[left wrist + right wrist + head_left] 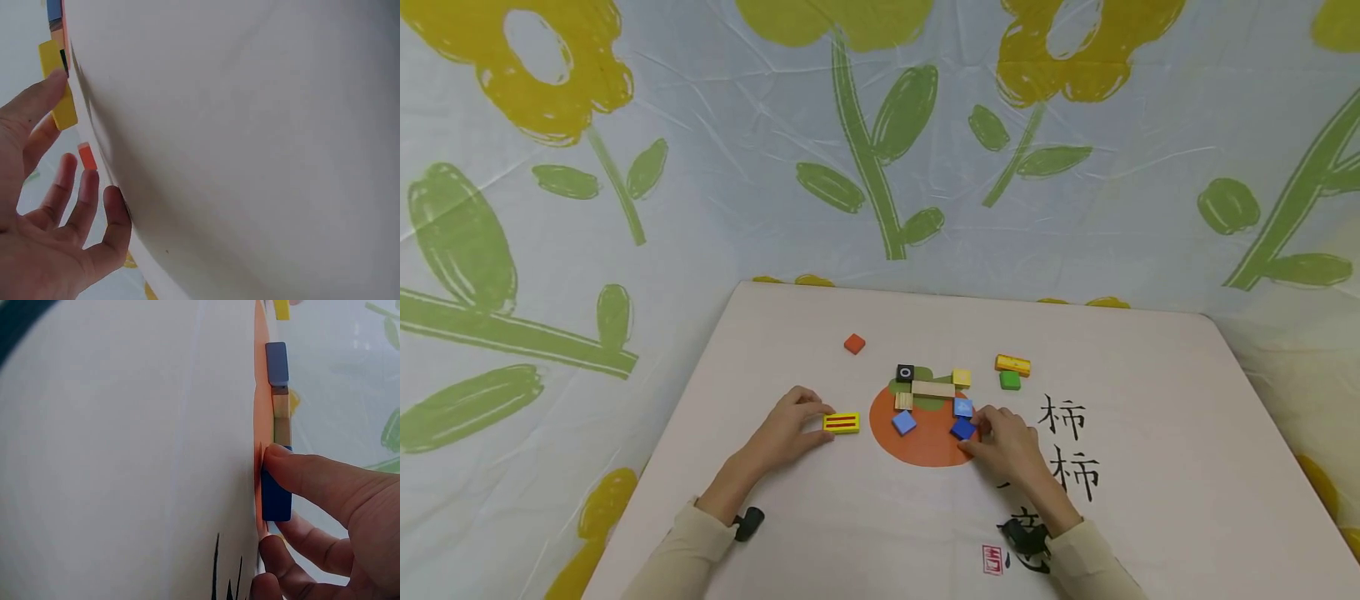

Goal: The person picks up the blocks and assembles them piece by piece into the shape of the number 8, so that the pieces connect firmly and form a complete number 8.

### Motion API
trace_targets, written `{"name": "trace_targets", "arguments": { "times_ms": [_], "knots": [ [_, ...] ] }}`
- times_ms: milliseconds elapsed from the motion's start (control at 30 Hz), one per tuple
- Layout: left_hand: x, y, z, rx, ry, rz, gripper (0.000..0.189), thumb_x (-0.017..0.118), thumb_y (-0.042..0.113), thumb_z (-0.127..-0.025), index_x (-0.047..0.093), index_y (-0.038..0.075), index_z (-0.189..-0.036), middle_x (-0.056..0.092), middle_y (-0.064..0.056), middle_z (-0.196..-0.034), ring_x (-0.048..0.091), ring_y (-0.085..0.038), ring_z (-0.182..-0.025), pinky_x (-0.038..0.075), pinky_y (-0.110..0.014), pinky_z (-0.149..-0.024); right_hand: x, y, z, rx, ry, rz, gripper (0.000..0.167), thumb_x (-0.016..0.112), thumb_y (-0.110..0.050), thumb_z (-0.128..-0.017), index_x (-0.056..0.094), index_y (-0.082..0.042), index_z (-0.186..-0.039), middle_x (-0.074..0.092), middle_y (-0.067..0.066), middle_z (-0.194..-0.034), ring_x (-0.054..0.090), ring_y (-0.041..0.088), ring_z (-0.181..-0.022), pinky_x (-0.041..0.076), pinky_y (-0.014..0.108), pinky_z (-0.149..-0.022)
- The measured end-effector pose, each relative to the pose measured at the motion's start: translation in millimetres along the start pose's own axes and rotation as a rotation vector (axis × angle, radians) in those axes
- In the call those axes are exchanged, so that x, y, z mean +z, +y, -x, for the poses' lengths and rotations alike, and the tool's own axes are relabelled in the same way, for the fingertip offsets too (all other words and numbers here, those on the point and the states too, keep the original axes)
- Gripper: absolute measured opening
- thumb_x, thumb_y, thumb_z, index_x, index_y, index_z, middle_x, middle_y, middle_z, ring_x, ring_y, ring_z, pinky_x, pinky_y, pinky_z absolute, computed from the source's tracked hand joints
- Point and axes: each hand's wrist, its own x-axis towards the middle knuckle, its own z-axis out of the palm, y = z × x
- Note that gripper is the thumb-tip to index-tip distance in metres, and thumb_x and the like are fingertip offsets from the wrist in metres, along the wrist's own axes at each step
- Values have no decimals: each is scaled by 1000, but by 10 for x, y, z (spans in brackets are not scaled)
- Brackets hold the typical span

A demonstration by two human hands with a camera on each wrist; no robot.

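My left hand (786, 429) pinches a yellow rectangular block (841, 423) with red stripes between thumb and fingers, left of the orange printed shape. In the left wrist view the thumb lies on that block's side, while the other fingers curve loosely away. Over the right part of the orange shape, my right hand (1011, 446) pinches a dark blue block (962, 429) turned at an angle. Just behind it sits a light blue block (963, 407). Another light blue block (904, 423) lies to its left, also at an angle.
Behind them a beige plank (933, 390) lies near a black block (905, 373), a striped wooden block (903, 402) and a pale yellow block (962, 378). A red block (854, 344) sits far left; a green block (1011, 381) and an orange-yellow block (1012, 365) sit right.
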Motion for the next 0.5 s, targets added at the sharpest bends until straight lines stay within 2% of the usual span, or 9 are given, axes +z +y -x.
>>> {"name": "trace_targets", "arguments": {
  "times_ms": [233,500],
  "knots": [
    [83,127,-70,14,-25,2,33,87,27,-80,76,21,-110,51,4,-113,50,-17,-107,47,-38,-91,8,0,8,-5,7,-4,35,84,-30,-82,63,-10,-102,54,1,-85,49,22,-81,32,43,-72],
    [185,445,-219,123,-60,-25,32,85,31,-82,76,22,-111,50,3,-112,47,-17,-107,48,-36,-88,14,0,10,-3,8,-10,36,84,-30,-82,63,-9,-102,54,1,-85,49,22,-82,32,43,-72]
  ]
}}
